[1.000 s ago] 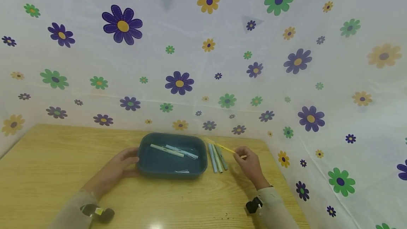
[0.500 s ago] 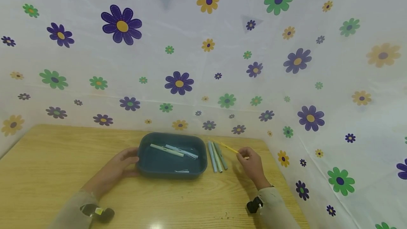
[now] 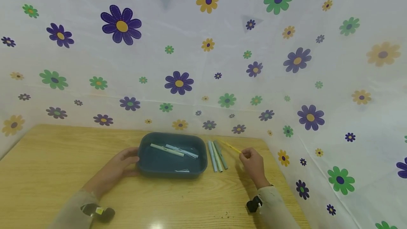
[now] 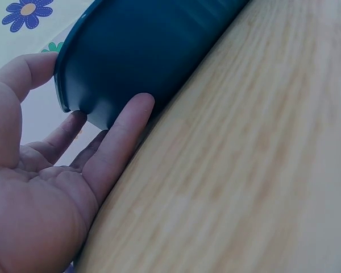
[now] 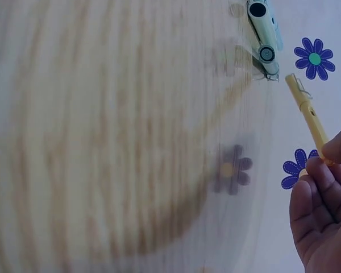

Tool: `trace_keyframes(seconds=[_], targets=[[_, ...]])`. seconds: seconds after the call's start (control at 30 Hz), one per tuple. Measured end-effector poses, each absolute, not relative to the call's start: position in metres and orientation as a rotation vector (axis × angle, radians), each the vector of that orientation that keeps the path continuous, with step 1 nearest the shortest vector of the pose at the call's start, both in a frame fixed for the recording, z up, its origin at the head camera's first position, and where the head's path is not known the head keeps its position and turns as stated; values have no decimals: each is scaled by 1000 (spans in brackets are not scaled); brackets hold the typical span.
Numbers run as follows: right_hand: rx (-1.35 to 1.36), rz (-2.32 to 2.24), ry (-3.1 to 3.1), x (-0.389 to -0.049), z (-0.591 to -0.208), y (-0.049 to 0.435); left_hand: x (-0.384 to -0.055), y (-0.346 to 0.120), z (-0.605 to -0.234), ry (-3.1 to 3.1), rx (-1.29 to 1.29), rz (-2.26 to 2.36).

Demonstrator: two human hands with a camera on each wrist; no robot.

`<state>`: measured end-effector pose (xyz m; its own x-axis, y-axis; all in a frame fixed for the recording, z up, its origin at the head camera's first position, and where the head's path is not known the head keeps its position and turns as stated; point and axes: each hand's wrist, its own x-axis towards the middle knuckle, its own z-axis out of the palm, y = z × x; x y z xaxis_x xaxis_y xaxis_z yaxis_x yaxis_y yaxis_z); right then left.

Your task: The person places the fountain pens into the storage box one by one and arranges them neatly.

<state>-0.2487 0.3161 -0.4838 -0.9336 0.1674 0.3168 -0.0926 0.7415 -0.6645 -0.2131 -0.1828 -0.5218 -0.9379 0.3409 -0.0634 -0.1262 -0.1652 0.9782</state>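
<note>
My right hand [image 3: 252,163] pinches a slim yellow pen [image 3: 231,146] by one end, between thumb and fingers. In the right wrist view the pen's clip [image 5: 304,91] shows at the far end. Just left of it, a light blue pen [image 3: 212,156], a pale green pen [image 3: 217,156] and a grey-green pen [image 3: 221,155] lie side by side on the table. My left hand [image 3: 124,163] touches the left end of a dark teal tub [image 3: 173,176], thumb at the rim and the other fingers fairly straight against the outer wall [image 4: 142,48].
Inside the tub lie a pale green pen [image 3: 166,150], a light blue pen [image 3: 182,151] and a small clear piece [image 3: 182,171] near the front wall. The wooden table [image 3: 171,204] meets a white flowered curtain [image 3: 143,59] at the back and right.
My right hand has drawn slightly to the right with the yellow pen, away from the three pens on the table. The left hand and the tub have stayed put.
</note>
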Motion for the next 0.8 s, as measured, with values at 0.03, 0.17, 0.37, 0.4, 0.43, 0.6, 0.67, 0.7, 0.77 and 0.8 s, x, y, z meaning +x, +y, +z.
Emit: trace_keyframes(seconds=[0.03, 0.17, 0.37, 0.4, 0.43, 0.6, 0.67, 0.7, 0.77, 0.8], targets=[[-61, 1007, -2582, -249, -484, 316, -213, -183, -522, 1801, 240, 2175], [-96, 999, -2606, -248, -486, 318, -213, -182, -523, 1812, 229, 2172], [-153, 1028, -2705, -245, -487, 317, -212, -180, -522, 1803, 229, 2172], [-155, 1025, -2723, -244, -486, 316, -211, -180, -521, 1806, 230, 2172], [-155, 1023, -2740, -244, -486, 315, -211, -180, -521, 1807, 230, 2173], [-148, 1000, -2804, -240, -484, 308, -211, -181, -520, 1808, 236, 2167], [-139, 1003, -2823, -238, -483, 303, -211, -182, -521, 1809, 238, 2161], [-116, 998, -2831, -236, -482, 301, -211, -182, -521, 1813, 238, 2158], [-90, 989, -2854, -233, -482, 297, -211, -182, -521, 1818, 237, 2154], [-78, 993, -2864, -232, -482, 295, -212, -182, -521, 1821, 237, 2152]])
